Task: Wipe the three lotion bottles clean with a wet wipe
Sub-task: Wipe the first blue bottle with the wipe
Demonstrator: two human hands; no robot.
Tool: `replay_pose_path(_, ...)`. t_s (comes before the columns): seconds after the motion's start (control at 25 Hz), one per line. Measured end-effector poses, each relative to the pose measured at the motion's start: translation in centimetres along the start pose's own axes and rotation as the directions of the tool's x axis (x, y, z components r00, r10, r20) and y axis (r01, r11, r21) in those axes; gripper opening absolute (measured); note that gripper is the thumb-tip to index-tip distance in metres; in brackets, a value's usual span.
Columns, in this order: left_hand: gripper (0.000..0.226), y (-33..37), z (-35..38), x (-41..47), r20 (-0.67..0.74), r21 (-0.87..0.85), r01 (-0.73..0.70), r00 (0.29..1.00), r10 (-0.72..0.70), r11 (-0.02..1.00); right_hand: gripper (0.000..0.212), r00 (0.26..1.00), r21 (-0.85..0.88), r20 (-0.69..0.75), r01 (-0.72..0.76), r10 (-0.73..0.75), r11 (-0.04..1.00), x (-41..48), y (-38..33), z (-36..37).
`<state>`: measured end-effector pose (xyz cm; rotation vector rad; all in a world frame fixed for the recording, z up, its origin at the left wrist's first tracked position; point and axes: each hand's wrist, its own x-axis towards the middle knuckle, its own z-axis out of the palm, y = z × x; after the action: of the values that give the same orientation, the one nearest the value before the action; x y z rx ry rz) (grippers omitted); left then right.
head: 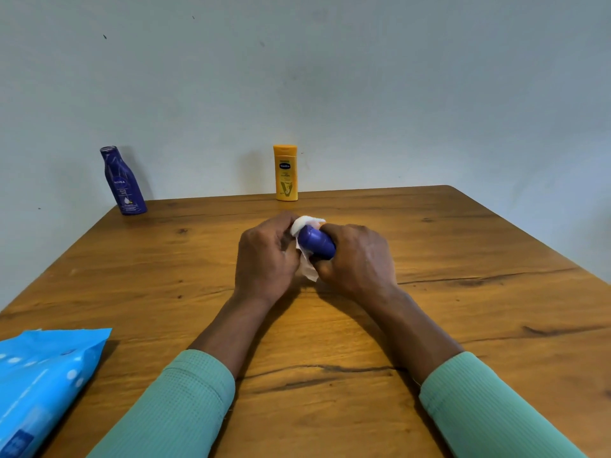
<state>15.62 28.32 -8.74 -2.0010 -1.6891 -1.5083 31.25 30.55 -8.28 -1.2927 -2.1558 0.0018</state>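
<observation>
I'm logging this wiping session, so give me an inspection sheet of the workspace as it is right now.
Surface: wooden table, knots and dark cracks in the grain, no spills seen.
Job's things: small blue bottle held above mid-table, with the wipe bunched against it; Nivea bottle upright at the far left corner; yellow bottle upright at the far edge.
Clutter: blue wipes pack at the near left edge.
Grippers: left hand closed on the wipe; right hand closed on the small blue bottle.
Cables: nothing seen.
Surroundings: pale wall with a few small marks; green sleeves on both arms.
</observation>
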Motion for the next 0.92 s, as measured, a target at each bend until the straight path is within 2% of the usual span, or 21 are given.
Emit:
replay_pose_path(0.08,0.023,-0.4,0.1,0.4,-0.006,-0.188,0.237,0.97,-0.242,0.953,0.031,0.999,-0.011,-0.025,0.033,-0.033,0.999,0.1,0.2,0.4)
replay_pose_path(0.12,0.02,-0.7,0.0,0.6,0.07,-0.368,0.37,0.926,-0.371,0.853,0.027,0.999,-0.026,-0.038,0.033,-0.034,0.999,0.1,0.3,0.7)
replay_pose_path(0.16,0.02,-0.9,-0.2,0.8,0.214,-0.542,0.494,0.863,-0.457,0.68,0.027,0.999,-0.047,-0.046,0.027,-0.029,0.999,0.2,0.5,0.9)
replay_pose_path(0.2,0.019,-0.9,-0.4,0.8,0.388,-0.644,0.6,0.791,-0.473,0.475,0.029,0.998,-0.073,-0.048,0.025,-0.029,0.997,0.3,0.8,1.1)
replay_pose_path(0.24,0.017,-1.0,-0.5,0.7,0.524,-0.668,0.672,0.729,-0.439,0.319,0.034,0.998,-0.101,-0.051,0.029,-0.034,0.994,0.4,1.0,1.3)
replay_pose_path(0.28,0.021,-1.1,-0.5,0.6,0.605,-0.656,0.715,0.69,-0.399,0.242,0.04,0.997,-0.126,-0.058,0.037,-0.045,0.991,0.4,1.1,1.5)
replay_pose_path(0.36,0.024,-1.2,-0.3,0.5,0.633,-0.641,0.729,0.679,-0.371,0.241,0.048,0.994,-0.189,-0.087,0.045,-0.063,0.981,0.4,1.2,1.9)
replay_pose_path(0.52,0.007,-0.2,0.6,0.2,0.45,-0.624,0.679,0.717,-0.531,0.388,0.052,0.99,-0.334,-0.123,0.026,-0.071,0.942,0.3,0.6,2.4)
replay_pose_path(0.6,0.014,0.2,1.0,0.0,0.398,-0.63,0.68,0.698,-0.596,0.375,0.05,0.979,-0.356,-0.175,0.037,-0.105,0.934,0.2,0.1,2.5)
replay_pose_path(0.68,0.021,0.3,0.8,0.0,0.409,-0.642,0.702,0.653,-0.637,0.308,0.05,0.966,-0.322,-0.22,0.06,-0.136,0.945,0.2,-0.1,2.5)
replay_pose_path(0.8,0.016,0.0,0.5,0.3,0.437,-0.675,0.701,0.631,-0.641,0.231,0.054,0.967,-0.114,-0.243,0.051,-0.078,0.992,0.4,0.1,2.2)
replay_pose_path(0.88,0.018,-0.1,0.5,0.5,0.417,-0.728,0.665,0.62,-0.665,0.164,0.046,0.956,0.187,-0.286,-0.009,0.064,0.982,0.8,0.3,2.0)
replay_pose_path(0.92,0.02,-0.2,0.6,0.6,0.409,-0.754,0.643,0.622,-0.668,0.137,0.04,0.942,0.395,-0.291,-0.041,0.168,0.918,0.9,0.2,1.7)
